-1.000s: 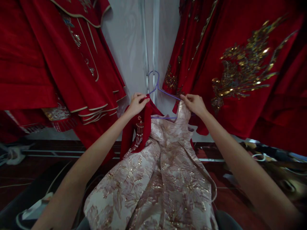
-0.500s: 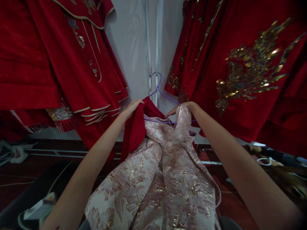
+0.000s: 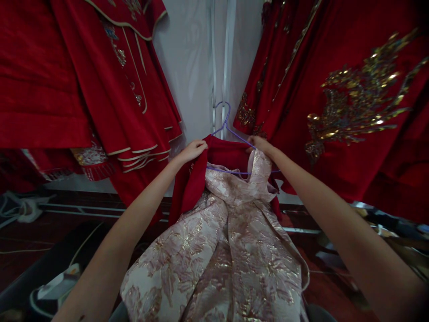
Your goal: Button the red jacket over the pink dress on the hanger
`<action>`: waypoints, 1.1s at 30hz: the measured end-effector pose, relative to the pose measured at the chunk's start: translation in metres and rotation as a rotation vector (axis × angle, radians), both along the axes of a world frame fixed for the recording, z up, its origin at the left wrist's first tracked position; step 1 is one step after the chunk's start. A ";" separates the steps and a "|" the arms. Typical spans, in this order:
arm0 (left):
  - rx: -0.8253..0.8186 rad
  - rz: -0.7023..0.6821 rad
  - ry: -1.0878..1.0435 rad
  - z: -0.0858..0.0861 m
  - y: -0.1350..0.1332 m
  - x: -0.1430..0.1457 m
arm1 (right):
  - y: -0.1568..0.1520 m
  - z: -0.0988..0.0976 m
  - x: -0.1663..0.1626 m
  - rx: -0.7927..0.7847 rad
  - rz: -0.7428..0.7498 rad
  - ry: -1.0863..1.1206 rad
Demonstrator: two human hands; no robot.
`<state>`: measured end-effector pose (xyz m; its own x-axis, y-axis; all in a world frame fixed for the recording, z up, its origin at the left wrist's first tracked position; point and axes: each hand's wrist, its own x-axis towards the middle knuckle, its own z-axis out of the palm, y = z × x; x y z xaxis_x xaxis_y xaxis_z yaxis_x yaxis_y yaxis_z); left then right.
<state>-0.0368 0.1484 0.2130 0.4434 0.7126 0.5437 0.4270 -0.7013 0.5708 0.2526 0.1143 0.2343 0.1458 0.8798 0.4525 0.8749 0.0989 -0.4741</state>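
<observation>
A pale pink-and-gold brocade dress (image 3: 214, 232) hangs in front of me on a purple wire hanger (image 3: 225, 117), its strap on the hanger's right side. Behind its neckline, a red garment (image 3: 228, 154) spreads across the hanger and droops at both sides. My left hand (image 3: 193, 151) is closed on the red cloth at the hanger's left shoulder. At the opposite shoulder, my right hand (image 3: 260, 144) pinches the red edge close to the hanger wire and above the dress strap. Its lower fingers are partly hidden behind the strap.
Red embroidered garments (image 3: 130, 103) hang on the left, and a red garment with gold sequins (image 3: 355, 103) on the right. Between them stand pale metal poles (image 3: 229, 53). A white device with a cord (image 3: 60, 284) lies low at left. Assorted items (image 3: 398, 228) lie at lower right.
My right hand has risen from behind the dress neckline to the hanger's right shoulder, drawing the red cloth across. The left hand still grips its side. The view has shifted slightly.
</observation>
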 end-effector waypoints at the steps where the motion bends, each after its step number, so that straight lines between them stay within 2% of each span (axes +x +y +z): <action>1: 0.036 0.006 0.028 -0.001 0.002 0.001 | -0.002 0.003 0.001 0.028 -0.024 -0.038; 6: 0.081 0.030 0.020 -0.009 0.002 0.003 | -0.025 0.011 0.024 0.360 -0.312 -0.271; 9: 0.094 0.040 0.031 -0.014 -0.006 0.009 | -0.046 0.005 0.044 0.423 -0.406 -0.317; 13: 0.173 0.155 0.076 -0.022 -0.020 0.016 | -0.080 -0.009 0.048 0.443 -0.375 -0.391; 18: 0.269 0.315 0.182 -0.031 -0.031 0.017 | -0.110 -0.025 0.013 0.378 -0.342 -0.364; 22: 0.257 0.357 0.212 -0.033 -0.037 0.021 | -0.102 -0.037 -0.018 0.258 -0.192 -0.239; 26: 0.280 0.395 0.146 -0.039 -0.052 0.037 | -0.072 -0.050 -0.048 0.385 -0.008 0.119; 29: 0.339 0.377 0.092 -0.047 -0.070 0.053 | -0.055 -0.064 -0.078 0.315 0.252 0.298; 31: 0.298 0.365 0.036 -0.054 -0.080 0.059 | -0.049 -0.074 -0.095 0.297 0.384 0.435; 33: 0.179 0.326 -0.057 -0.063 -0.085 0.061 | -0.049 -0.083 -0.103 0.291 0.464 0.597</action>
